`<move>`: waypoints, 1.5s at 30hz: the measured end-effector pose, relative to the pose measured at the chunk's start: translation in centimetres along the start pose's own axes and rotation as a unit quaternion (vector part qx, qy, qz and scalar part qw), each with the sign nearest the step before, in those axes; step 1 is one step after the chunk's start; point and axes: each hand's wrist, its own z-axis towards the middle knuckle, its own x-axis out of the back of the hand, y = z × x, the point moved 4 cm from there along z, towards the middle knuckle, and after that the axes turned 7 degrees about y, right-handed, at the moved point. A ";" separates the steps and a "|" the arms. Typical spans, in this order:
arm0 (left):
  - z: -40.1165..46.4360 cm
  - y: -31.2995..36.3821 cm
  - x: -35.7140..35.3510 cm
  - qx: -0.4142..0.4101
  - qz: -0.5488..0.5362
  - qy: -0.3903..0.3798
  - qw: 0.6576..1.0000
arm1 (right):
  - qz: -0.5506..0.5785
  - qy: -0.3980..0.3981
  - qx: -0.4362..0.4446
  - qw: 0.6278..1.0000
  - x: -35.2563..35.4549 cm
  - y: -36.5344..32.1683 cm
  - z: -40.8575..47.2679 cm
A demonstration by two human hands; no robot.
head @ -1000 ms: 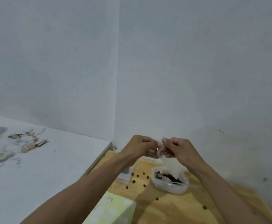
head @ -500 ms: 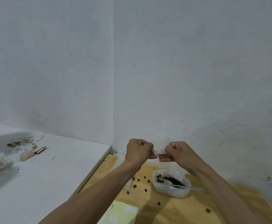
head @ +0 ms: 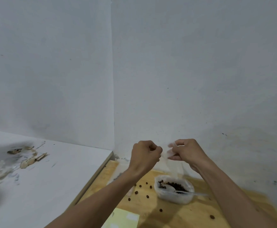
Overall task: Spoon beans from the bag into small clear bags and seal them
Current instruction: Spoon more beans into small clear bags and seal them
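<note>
Both hands are raised above a wooden table (head: 180,216), holding a small clear bag (head: 170,163) between them. My left hand (head: 145,156) pinches its top left edge with curled fingers. My right hand (head: 186,151) pinches the top right edge, and the bag hangs down limp below them. Under the hands sits the open bag of brown beans (head: 174,189), with a clear plastic spoon (head: 183,191) lying across it. Several loose beans (head: 140,186) are scattered on the wood to its left and front.
A white counter (head: 43,186) runs along the left with scraps and peel bits (head: 27,160) on it. A pale yellow-green sheet (head: 123,218) lies at the table's near edge. Grey walls close the corner right behind the table.
My hands have drawn a little apart and the right one has lifted, stretching the clear bag's top open between them. The camera has tilted slightly upward.
</note>
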 end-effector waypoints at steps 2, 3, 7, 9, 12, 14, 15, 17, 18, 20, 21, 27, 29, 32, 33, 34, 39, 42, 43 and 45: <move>0.3 0.4 -0.1 -0.066 0.056 -0.065 0.994 | 0.017 -0.013 -0.006 1.000 0.4 -0.3 0.0; 0.4 0.4 -0.3 -0.094 0.092 -0.123 0.984 | 0.025 -0.027 -0.009 0.999 0.6 -0.5 -0.2; 0.7 0.2 -1.4 -0.216 0.243 -0.274 0.905 | 0.015 -0.124 -0.013 0.992 0.5 -1.4 -1.5; 0.8 -0.3 -2.0 -0.218 0.254 -0.295 0.895 | -0.021 -0.143 -0.005 0.990 0.4 -1.4 -1.8; 1.1 -1.1 -2.3 -0.207 0.278 -0.279 0.896 | -0.085 -0.101 0.027 0.991 1.0 -0.8 -1.7; 1.0 -1.4 -2.4 -0.215 0.322 -0.270 0.882 | -0.115 -0.080 0.041 0.989 1.4 -0.3 -1.7; 0.9 -1.5 -2.5 -0.220 0.335 -0.265 0.877 | -0.123 -0.079 0.045 0.988 1.3 -0.2 -1.8; 0.6 -1.4 -2.9 -0.238 0.353 -0.252 0.869 | -0.135 -0.082 0.048 0.986 1.1 0.0 -1.9; 0.4 -1.4 -3.1 -0.240 0.354 -0.244 0.870 | -0.142 -0.084 0.050 0.985 0.9 0.0 -1.8; 0.1 -1.4 -3.3 -0.227 0.325 -0.216 0.892 | -0.137 -0.076 0.058 0.986 0.8 0.3 -1.7; 0.1 -1.4 -3.2 -0.218 0.306 -0.198 0.905 | -0.130 -0.062 0.057 0.988 0.7 0.2 -1.9; -0.2 -3.0 -2.7 -0.229 0.354 -0.189 0.887 | -0.159 0.006 0.149 0.976 1.5 -0.6 -2.3; -0.5 -2.9 -2.9 -0.238 0.353 -0.190 0.885 | -0.161 -0.086 0.114 0.977 1.0 -0.7 -2.7; -1.0 -2.3 -3.5 -0.253 0.320 -0.180 0.895 | -0.179 -0.167 0.065 0.967 0.3 0.0 -3.0; -1.1 -2.1 -3.6 -0.255 0.311 -0.182 0.897 | -0.182 -0.167 0.054 0.967 0.3 0.0 -3.1; -1.1 -2.0 -3.7 -0.252 0.306 -0.187 0.899 | -0.183 -0.166 0.049 0.968 0.2 0.0 -3.1; -0.5 -2.2 -3.9 -0.203 0.292 -0.220 0.908 | -0.147 -0.174 0.056 0.972 0.1 -0.1 -4.0; -0.1 -2.8 -3.9 -0.164 0.292 -0.228 0.914 | -0.143 -0.097 0.097 0.980 1.2 -0.1 -3.6; 0.0 -3.2 -3.9 -0.153 0.298 -0.230 0.914 | -0.174 -0.053 0.114 0.977 2.1 0.4 -3.0; 0.2 -4.2 -3.7 -0.134 0.311 -0.233 0.912 | -0.305 0.004 0.118 0.945 4.1 1.9 -1.8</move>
